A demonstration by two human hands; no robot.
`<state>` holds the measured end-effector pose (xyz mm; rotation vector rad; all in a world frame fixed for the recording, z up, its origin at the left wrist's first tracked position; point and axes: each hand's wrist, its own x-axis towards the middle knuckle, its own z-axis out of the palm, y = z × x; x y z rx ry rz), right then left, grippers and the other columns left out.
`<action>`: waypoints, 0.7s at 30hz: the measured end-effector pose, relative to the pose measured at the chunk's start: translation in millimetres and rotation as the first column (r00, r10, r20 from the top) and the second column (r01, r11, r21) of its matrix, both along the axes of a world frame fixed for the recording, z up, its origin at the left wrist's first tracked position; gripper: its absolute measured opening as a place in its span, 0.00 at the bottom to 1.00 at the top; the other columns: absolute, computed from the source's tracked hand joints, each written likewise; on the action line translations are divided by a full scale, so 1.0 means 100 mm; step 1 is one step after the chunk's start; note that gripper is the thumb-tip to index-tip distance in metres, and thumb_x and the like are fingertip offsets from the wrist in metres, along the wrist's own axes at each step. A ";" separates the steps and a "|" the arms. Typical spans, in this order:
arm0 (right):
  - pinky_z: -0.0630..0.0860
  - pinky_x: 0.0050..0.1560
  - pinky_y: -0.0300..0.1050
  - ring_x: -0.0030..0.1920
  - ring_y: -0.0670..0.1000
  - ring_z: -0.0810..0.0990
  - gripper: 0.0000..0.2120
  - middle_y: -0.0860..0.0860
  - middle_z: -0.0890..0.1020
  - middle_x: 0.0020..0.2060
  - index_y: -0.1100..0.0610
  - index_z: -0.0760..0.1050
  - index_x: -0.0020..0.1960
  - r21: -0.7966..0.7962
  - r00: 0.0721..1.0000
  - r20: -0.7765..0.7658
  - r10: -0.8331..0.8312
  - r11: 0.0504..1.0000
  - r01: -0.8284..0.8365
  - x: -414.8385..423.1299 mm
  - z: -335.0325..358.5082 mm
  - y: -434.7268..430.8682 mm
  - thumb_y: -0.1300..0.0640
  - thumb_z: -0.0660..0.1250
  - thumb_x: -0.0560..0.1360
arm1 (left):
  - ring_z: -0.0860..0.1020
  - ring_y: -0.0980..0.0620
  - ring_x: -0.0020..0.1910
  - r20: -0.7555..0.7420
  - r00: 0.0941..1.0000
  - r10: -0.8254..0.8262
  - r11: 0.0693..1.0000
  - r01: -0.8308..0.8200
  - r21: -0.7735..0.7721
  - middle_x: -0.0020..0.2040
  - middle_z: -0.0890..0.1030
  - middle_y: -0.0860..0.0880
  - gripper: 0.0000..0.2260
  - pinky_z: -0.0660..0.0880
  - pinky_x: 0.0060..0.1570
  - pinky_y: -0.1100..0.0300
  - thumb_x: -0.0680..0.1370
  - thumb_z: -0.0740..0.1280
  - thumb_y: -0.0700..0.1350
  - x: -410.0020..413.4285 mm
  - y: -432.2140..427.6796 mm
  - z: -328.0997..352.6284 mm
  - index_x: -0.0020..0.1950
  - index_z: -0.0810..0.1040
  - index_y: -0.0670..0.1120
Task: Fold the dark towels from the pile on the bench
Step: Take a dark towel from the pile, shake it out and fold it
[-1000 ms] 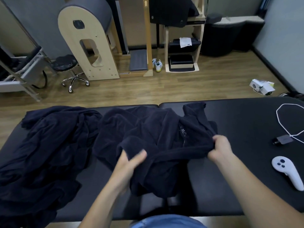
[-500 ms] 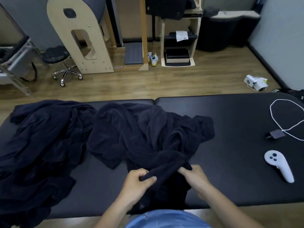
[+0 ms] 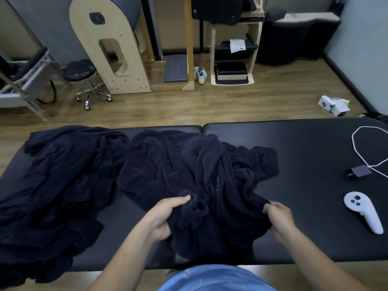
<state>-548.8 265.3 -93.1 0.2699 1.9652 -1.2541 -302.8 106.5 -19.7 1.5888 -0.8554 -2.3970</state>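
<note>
Head view: controller [image 3: 362,214], charger [image 3: 358,171] right of crumpled towel [image 3: 199,175]

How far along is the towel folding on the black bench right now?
Done: no folded towel shows anywhere on the bench. In hand: the left hand and right hand each grip the near edge of the middle towel, which is crumpled. Left: folding that towel, then the rumpled heap at the bench's left end.
</note>
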 end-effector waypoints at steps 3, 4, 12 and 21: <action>0.77 0.51 0.53 0.52 0.63 0.81 0.18 0.63 0.83 0.53 0.64 0.78 0.61 -0.227 0.941 0.338 -0.014 0.969 0.096 0.11 0.17 -0.11 0.64 0.55 0.76 | 0.83 0.43 0.48 -0.015 0.995 0.100 0.994 -0.099 0.037 0.53 0.84 0.37 0.17 0.81 0.52 0.51 0.74 0.72 0.48 -0.11 0.09 -0.04 0.57 0.81 0.38; 0.77 0.57 0.55 0.55 0.63 0.81 0.17 0.62 0.83 0.55 0.61 0.79 0.61 -0.280 0.908 0.415 0.048 0.957 0.078 0.16 0.27 -0.13 0.56 0.57 0.80 | 0.82 0.42 0.53 -0.024 0.993 0.116 0.992 -0.115 0.049 0.56 0.84 0.37 0.17 0.78 0.58 0.48 0.75 0.71 0.49 -0.15 0.11 -0.03 0.59 0.81 0.39; 0.77 0.62 0.53 0.55 0.54 0.84 0.13 0.54 0.85 0.54 0.56 0.81 0.58 -0.367 0.947 0.095 0.308 0.895 -0.254 0.43 0.44 -0.28 0.50 0.66 0.79 | 0.84 0.41 0.35 0.108 0.986 0.125 0.947 -0.151 0.284 0.42 0.85 0.37 0.08 0.81 0.40 0.50 0.70 0.71 0.38 -0.28 0.23 -0.05 0.42 0.84 0.33; 0.82 0.33 0.46 0.37 0.55 0.86 0.13 0.59 0.86 0.41 0.64 0.78 0.54 -0.531 0.844 0.515 -0.147 0.718 0.449 0.00 0.88 -0.38 0.58 0.59 0.80 | 0.83 0.41 0.48 -0.006 0.952 0.307 0.951 -0.307 0.029 0.49 0.85 0.38 0.10 0.81 0.50 0.49 0.76 0.66 0.34 -0.32 0.20 0.10 0.56 0.82 0.36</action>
